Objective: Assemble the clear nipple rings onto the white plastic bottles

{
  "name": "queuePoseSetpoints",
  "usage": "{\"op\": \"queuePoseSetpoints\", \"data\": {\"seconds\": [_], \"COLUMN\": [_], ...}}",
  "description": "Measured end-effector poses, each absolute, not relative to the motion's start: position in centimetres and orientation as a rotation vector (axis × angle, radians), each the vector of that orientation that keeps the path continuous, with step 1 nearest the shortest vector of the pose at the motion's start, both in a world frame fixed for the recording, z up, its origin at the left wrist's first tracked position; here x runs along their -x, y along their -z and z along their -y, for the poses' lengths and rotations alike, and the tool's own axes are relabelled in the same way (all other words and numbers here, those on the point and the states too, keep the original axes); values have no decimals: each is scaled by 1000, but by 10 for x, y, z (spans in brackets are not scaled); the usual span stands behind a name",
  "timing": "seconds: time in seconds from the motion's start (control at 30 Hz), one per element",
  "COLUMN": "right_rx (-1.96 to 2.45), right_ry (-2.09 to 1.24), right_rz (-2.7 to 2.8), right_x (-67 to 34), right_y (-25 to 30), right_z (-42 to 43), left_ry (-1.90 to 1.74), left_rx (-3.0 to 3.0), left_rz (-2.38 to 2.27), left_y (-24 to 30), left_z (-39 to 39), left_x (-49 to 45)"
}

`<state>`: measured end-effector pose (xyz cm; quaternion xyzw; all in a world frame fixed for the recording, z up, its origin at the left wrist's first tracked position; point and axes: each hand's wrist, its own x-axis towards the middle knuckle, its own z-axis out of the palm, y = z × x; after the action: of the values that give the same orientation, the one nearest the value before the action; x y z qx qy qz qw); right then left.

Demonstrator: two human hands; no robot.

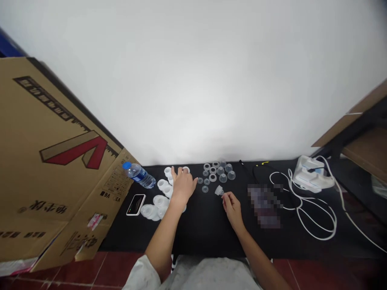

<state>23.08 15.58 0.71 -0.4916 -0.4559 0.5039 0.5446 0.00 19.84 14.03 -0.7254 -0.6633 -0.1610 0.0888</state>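
Observation:
My left hand is palm down with its fingers spread, over the right side of a group of white plastic parts. A white ring-shaped part shows at its fingertips; whether they touch it is hidden. My right hand pinches a small translucent plastic piece between thumb and fingertips, just above the black table. Below and left of my left hand lie white cup-like parts and white rings. Between and beyond the hands are clear domes, translucent rings and small clear discs.
On the left stand a water bottle and a big cardboard box, with a phone nearby. At the right are a blurred-out item, a white power strip and looped white cable. A white wall rises behind the black table.

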Motion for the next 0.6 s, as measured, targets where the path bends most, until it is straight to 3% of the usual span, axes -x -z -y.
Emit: {"op": "queuePoseSetpoints", "data": {"seconds": [0.27,0.6], "right_rx": [1144,1166], "right_ry": [-1177,-1140], "right_rz": [1019,1090], "right_x": [-227,-229], "right_y": [-15,-15], "right_z": [-156,-156], "left_ry": [943,994], "left_rx": [2361,2640], "left_rz": [1827,1782], "left_y": [-163,-125], "left_z": [-159,-117], "left_x": [-11,-46]}}
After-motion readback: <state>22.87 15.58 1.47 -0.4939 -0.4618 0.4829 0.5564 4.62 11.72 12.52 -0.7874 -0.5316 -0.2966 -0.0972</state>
